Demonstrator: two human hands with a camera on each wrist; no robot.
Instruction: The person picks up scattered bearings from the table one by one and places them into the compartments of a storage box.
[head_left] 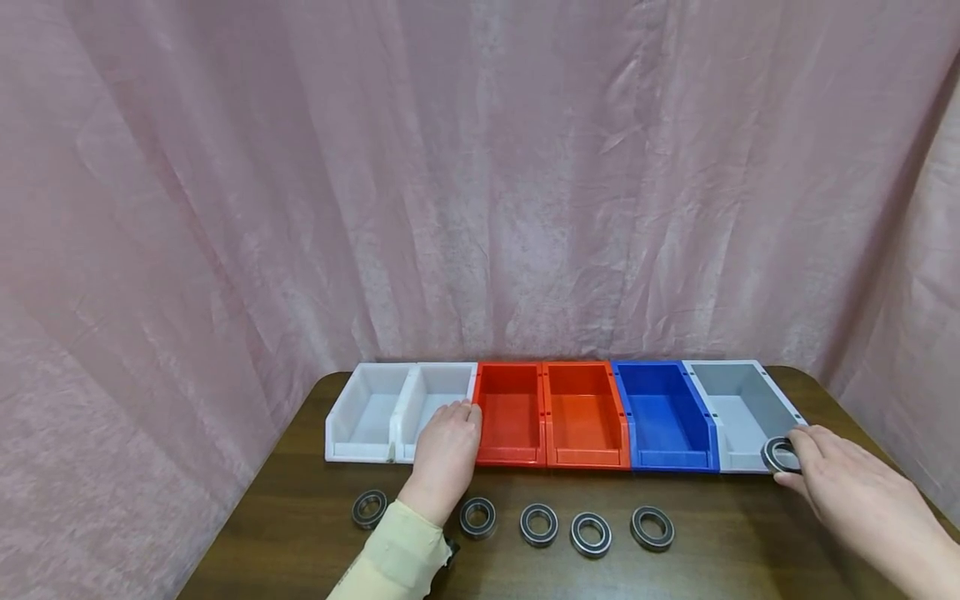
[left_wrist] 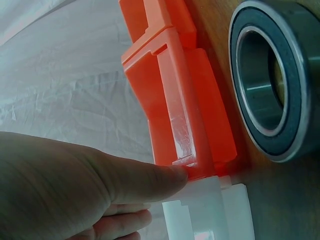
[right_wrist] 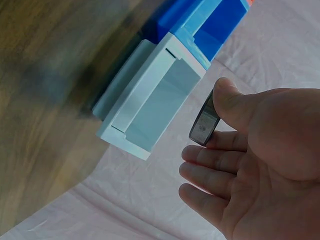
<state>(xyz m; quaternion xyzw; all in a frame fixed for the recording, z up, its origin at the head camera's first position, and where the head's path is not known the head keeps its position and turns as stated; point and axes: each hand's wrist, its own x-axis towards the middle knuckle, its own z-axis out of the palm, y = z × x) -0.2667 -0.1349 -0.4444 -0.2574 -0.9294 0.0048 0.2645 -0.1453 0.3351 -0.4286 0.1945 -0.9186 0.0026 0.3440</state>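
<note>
A bearing point(head_left: 768, 455) is held by the right hand point(head_left: 847, 475) near the front right corner of the grey bin point(head_left: 738, 461). In the right wrist view the grip is clamped on the bearing: it is pinched, tilted, between thumb and forefinger, while the other three fingers are spread below. In that view a strip of curtain is seen between bearing and bin; how high the bearing is held cannot be told.

The left hand point(head_left: 447, 446) is placed at the right side of the second white bin point(head_left: 425, 387), next to the red bin point(head_left: 512, 456). Nothing is seen held there; in the left wrist view that grip is parted, the thumb stretched across the joint between white and red. Whether the bins are touched cannot be told. The forearm is covered by a cream sleeve point(head_left: 408, 546).

Side by side with these, a first white bin point(head_left: 356, 452) is set at the left end, and an orange bin point(head_left: 588, 457) and a blue bin point(head_left: 675, 460) are set between red and grey.

Five more bearings point(head_left: 539, 507) are laid flat on the wooden desk point(head_left: 277, 517) before the bins, one left of the sleeve, four to its right. The desk is backed by a pink curtain point(head_left: 487, 183).
</note>
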